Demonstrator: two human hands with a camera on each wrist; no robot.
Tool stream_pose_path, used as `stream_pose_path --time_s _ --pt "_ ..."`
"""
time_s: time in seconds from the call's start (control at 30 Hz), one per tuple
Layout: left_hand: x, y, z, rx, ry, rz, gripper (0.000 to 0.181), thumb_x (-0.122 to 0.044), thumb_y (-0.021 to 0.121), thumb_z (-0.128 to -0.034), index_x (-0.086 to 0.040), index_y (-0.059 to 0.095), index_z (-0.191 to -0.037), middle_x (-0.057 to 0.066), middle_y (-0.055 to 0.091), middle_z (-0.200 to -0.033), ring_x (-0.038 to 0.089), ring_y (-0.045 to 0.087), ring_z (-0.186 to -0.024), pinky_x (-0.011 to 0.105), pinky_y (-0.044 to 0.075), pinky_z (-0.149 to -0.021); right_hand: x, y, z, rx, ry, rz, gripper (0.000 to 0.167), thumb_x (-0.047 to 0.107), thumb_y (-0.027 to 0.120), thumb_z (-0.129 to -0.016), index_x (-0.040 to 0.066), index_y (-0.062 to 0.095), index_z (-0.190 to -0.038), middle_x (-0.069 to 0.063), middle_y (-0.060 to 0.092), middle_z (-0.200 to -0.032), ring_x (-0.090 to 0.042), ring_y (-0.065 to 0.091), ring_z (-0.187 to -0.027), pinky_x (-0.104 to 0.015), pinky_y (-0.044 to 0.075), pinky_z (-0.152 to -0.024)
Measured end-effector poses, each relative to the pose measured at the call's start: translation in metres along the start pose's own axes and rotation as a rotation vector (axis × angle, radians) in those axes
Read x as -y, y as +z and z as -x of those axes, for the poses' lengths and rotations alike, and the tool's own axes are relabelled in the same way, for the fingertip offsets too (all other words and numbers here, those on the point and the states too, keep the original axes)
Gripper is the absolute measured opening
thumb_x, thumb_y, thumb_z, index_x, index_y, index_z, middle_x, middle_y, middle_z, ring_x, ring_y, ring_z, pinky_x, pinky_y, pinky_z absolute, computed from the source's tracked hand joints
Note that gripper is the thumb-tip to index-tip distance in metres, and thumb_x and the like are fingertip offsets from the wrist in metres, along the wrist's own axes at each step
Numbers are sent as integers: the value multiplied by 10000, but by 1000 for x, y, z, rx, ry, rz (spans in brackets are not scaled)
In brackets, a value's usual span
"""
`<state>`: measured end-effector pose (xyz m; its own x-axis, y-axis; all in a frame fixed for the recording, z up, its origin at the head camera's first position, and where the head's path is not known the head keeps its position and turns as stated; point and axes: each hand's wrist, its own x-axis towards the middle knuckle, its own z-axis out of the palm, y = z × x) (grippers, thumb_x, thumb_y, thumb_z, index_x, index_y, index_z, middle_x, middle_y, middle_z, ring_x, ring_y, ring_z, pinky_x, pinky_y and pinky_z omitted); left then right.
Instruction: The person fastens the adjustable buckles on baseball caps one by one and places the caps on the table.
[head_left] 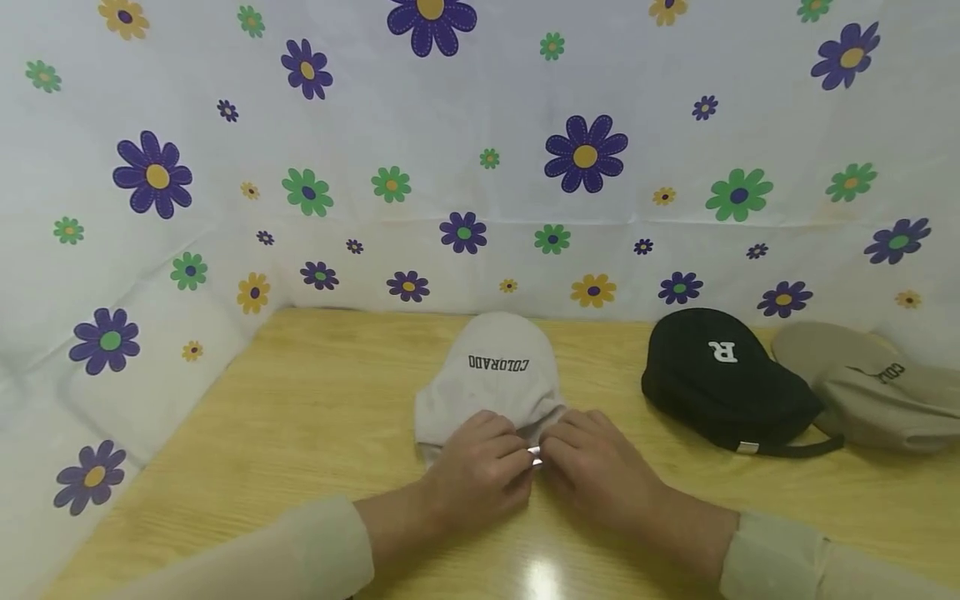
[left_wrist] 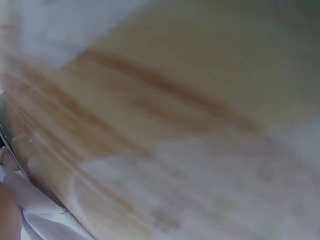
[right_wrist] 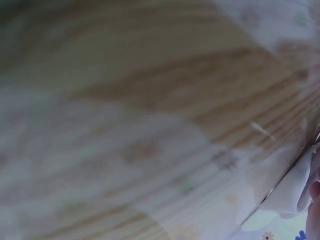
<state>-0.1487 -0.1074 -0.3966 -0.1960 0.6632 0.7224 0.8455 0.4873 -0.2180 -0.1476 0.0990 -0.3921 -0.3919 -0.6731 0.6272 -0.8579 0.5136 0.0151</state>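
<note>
A light grey baseball cap (head_left: pixel 501 354) lettered COLORADO lies on the wooden table, its lettering upside down from where I look. Both hands are at its near edge, at the back strap. My left hand (head_left: pixel 478 471) pinches the strap on one side of a small shiny metal buckle (head_left: pixel 535 456). On the buckle's other side my right hand (head_left: pixel 600 471) pinches it with curled fingers. The fingertips partly hide the strap. Pale cap cloth (left_wrist: pixel 42 205) shows at the lower left of the left wrist view, and cap cloth (right_wrist: pixel 285 192) at the right wrist view's lower right.
To the right stands a black cap (head_left: pixel 723 392) with a white R, its strap reaching toward me. A beige cap (head_left: pixel 892 408) overlaps behind it at the table's right. A white flowered cloth (head_left: pixel 510 100) hangs behind the wooden table (head_left: pixel 300 417) and along its left side.
</note>
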Motion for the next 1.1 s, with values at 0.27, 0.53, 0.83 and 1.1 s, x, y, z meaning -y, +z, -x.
stream_pose_path --time_s 0.27,0.53,0.83,1.1 --pt "2 1 0 6 38 -77 40 -130 706 -708 -160 716 -731 -64 710 -752 115 625 -745 272 481 -736 -2 -2 0 -13 -17 9 46 100 728 -844 128 692 -841 66 663 -868 -119 564 -834 -285 424 -689" --pt "0 -1 -1 35 10 -99 39 -136 689 -716 -173 681 -712 -68 692 -746 115 619 -756 288 473 -758 0 -1 -3 -31 -28 39 196 55 834 -728 130 662 -785 70 629 -806 -111 536 -794 -273 414 -664" --pt "-2 -3 -2 41 1 -118 40 -141 680 -713 -181 673 -714 -73 686 -743 114 615 -753 296 471 -770 1 0 -4 -2 -2 47 174 79 829 -749 131 666 -780 72 619 -789 -108 524 -788 -260 416 -657" --pt "-8 -5 0 68 -28 -115 42 -149 648 -759 -171 677 -738 -70 681 -757 118 605 -763 307 468 -782 3 0 -1 -3 -7 44 177 78 817 -741 125 655 -794 66 610 -787 -116 518 -785 -260 405 -651"
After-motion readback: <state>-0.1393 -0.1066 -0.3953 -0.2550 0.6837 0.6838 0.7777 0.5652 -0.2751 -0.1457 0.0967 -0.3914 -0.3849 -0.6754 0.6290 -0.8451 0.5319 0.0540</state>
